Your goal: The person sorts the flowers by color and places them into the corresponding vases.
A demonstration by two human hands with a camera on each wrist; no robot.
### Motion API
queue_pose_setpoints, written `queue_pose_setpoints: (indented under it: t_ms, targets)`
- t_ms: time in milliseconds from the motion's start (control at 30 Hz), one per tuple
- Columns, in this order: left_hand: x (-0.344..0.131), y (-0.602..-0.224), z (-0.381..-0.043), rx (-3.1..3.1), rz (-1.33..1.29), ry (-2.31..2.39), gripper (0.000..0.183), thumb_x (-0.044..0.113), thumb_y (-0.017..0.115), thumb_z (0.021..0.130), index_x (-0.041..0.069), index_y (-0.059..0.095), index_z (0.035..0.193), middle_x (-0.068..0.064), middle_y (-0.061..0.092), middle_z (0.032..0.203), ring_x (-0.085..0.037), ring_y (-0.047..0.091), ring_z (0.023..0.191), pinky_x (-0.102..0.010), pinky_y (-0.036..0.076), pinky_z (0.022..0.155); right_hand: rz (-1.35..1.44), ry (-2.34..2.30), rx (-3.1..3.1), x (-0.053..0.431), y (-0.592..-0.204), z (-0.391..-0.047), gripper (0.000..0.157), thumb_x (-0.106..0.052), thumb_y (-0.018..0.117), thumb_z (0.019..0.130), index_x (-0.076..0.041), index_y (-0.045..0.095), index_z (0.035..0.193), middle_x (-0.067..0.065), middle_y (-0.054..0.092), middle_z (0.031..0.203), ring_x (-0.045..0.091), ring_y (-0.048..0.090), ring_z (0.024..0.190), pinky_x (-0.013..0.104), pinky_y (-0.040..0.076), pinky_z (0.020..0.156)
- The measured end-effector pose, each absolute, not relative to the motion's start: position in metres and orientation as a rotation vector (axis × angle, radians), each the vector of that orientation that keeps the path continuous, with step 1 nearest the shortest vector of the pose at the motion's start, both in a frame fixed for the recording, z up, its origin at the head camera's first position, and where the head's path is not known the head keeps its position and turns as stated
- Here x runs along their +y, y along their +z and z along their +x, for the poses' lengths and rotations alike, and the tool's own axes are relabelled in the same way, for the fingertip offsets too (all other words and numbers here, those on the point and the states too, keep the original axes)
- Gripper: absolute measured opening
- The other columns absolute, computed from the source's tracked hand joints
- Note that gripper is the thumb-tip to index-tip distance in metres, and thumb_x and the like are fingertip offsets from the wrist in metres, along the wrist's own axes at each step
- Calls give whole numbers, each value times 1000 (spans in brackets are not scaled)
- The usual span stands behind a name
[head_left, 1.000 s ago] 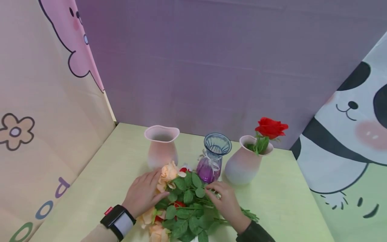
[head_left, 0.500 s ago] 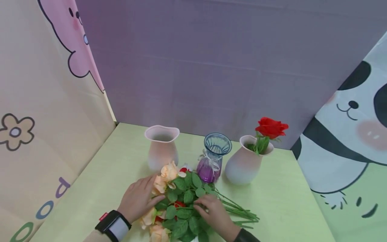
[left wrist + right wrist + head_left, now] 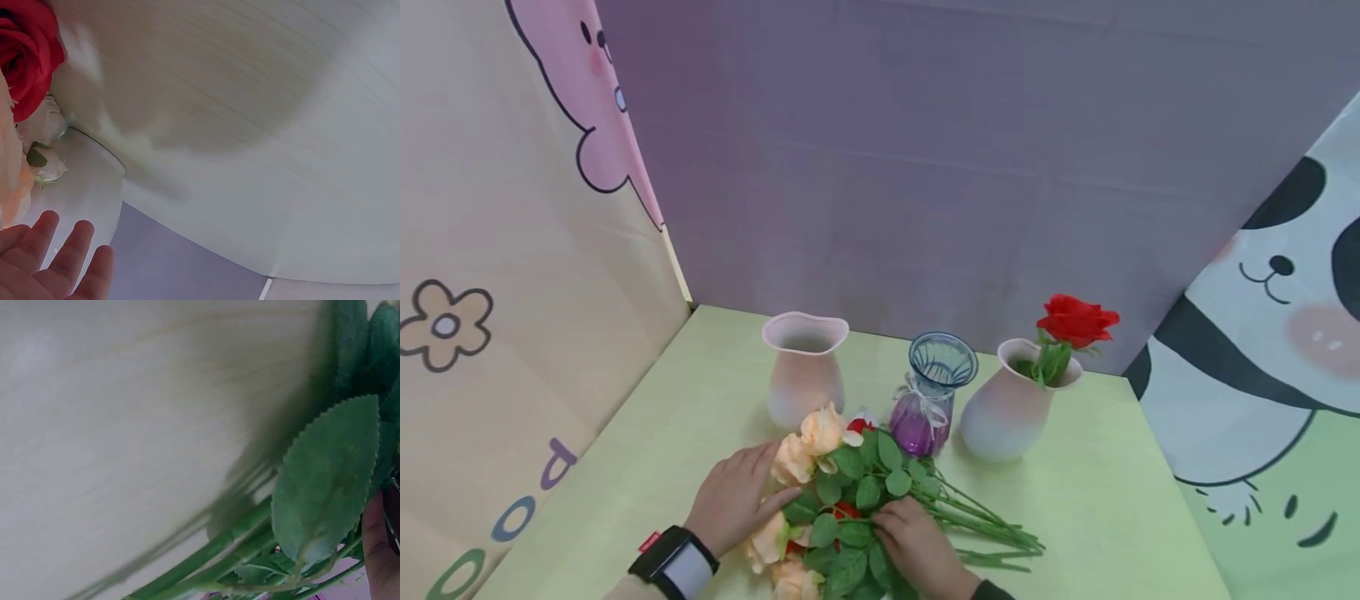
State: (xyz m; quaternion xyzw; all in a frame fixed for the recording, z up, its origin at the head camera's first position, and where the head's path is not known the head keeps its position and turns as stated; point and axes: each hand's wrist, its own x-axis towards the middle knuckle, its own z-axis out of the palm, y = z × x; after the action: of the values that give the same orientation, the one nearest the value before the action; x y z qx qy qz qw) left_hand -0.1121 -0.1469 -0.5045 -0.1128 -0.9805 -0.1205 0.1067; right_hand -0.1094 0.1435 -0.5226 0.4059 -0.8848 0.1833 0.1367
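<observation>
In the head view, a bunch of artificial roses lies on the table, its peach blossoms [image 3: 824,428] on the left, green stems [image 3: 992,527] pointing right. My left hand [image 3: 733,500] rests with relaxed fingers at the left side of the blossoms; its fingertips [image 3: 80,234] show in the left wrist view near a red rose [image 3: 25,59]. Among the leaves [image 3: 847,569], my right hand [image 3: 917,546] has its fingers curled and pinches a stem close below a partly hidden red rose [image 3: 847,510]. Leaves cover much of that hand in the right wrist view.
Behind the flowers stand a pink vase [image 3: 805,383], a blue and purple glass vase [image 3: 922,417] with a bow, and a tilted-looking pink and grey vase [image 3: 1006,417] holding one red rose [image 3: 1077,321]. A purple backdrop [image 3: 880,167] closes off the rear of the pale table [image 3: 1097,500].
My right hand has moved left and nearer, from above the stems down into the leaves. The left hand has slid slightly left and nearer. The vases stay in place.
</observation>
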Motion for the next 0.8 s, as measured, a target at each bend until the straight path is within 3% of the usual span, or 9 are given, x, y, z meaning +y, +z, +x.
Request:
queue_pose_setpoints:
  t_ms: [800]
  targets:
    - [-153, -501, -114, -2906, -320, -398, 79, 64, 55, 91, 4, 51, 142, -21, 60, 134, -39, 58, 122, -58, 49, 98, 1158, 499, -2558, 138, -527, -110, 13, -9, 76, 84, -15, 70, 94, -6, 60, 89, 8, 55, 83, 19, 50, 72]
